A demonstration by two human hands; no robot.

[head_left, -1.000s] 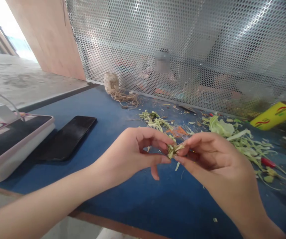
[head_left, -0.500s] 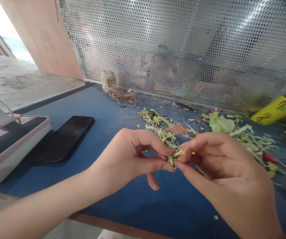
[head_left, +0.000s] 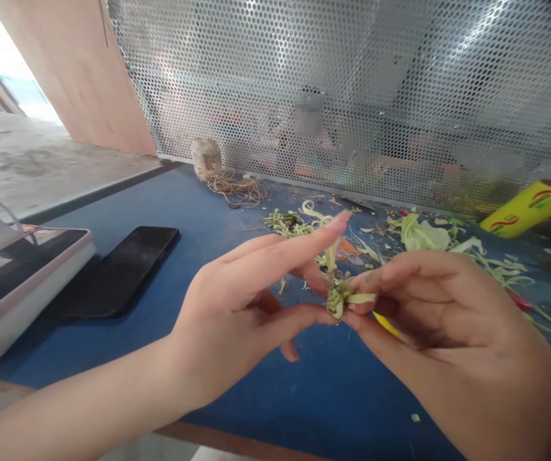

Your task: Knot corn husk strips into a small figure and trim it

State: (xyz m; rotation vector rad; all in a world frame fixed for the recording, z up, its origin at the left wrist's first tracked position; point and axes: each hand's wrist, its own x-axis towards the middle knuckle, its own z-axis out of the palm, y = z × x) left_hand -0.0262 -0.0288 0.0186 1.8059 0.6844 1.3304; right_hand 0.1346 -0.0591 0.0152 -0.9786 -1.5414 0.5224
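Observation:
Above the blue table [head_left: 260, 397], a small folded knot of pale green leaf strips [head_left: 336, 299] sits between my two hands. My left hand [head_left: 244, 298] pinches its left side between thumb and a finger, with the index finger stretched out above. The thumb and fingertips of my right hand [head_left: 452, 326] close on its right side, where a short strip end sticks out. Something yellow [head_left: 386, 324] shows beneath my right fingers; its shape is mostly hidden. Just beyond the hands lie similar green pieces [head_left: 285, 222].
Left of my hands are a black phone [head_left: 121, 272] and a pale-edged box [head_left: 39, 288]. Farther back are a jar-like container [head_left: 207, 159] and tangled string [head_left: 239, 187]. At right lie leaf scraps [head_left: 423, 232] and a yellow tube [head_left: 529, 208]. Perforated metal mesh [head_left: 256, 77] borders the back; a person is behind it.
My left index finger has lifted off the leaf knot and stretched forward. The knot has turned, showing more of its folds, and more of the yellow thing shows under my right hand.

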